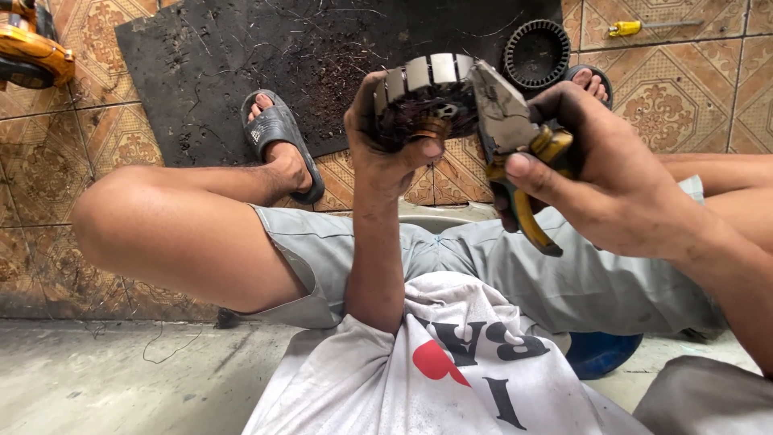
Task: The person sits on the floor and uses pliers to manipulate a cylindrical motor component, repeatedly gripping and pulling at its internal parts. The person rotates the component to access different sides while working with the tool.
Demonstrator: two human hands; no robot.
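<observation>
My left hand [385,149] holds up a round motor stator [427,89] with metal segments on its rim and dark copper windings inside. My right hand [600,173] grips a pair of pliers [507,121] with yellow handles; the grey jaws press against the stator's right side. Both hands are raised above my lap, over my grey shorts [483,258].
A black mat [241,48] strewn with wire scraps lies on the tiled floor ahead. A black ribbed round part [537,54] sits at its right end. A yellow-handled screwdriver [644,26] lies top right; a yellow and black tool [28,52] top left. My feet wear sandals [278,133].
</observation>
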